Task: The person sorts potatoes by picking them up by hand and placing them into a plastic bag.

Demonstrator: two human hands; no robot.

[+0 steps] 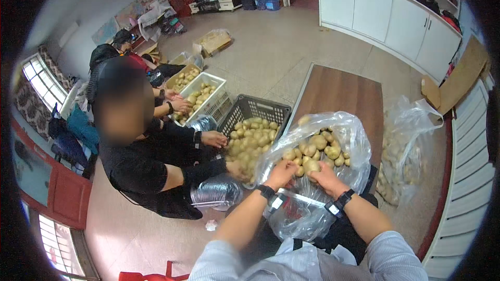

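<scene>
A clear plastic bag (358, 131) full of potatoes (317, 141) lies spread out in front of me, partly on a brown wooden tabletop. My right hand (330, 179) is closed around a potato (311, 166) at the bag's near side. Just to the left, my left hand (280, 175) has its fingers curled in among the nearest potatoes; what they pinch is hidden. Against the bag's left side stands a black plastic crate (285, 110) holding many potatoes. A co-worker's hands (213, 139) reach into that crate, one of them blurred.
The wooden table (344, 93) extends away beyond the bag. Another clear bag of potatoes (403, 156) is on the floor at right. Further left, a white crate (221, 91) holds potatoes beside other seated people. Cardboard boxes (214, 42) and white cabinets (372, 8) are farther back.
</scene>
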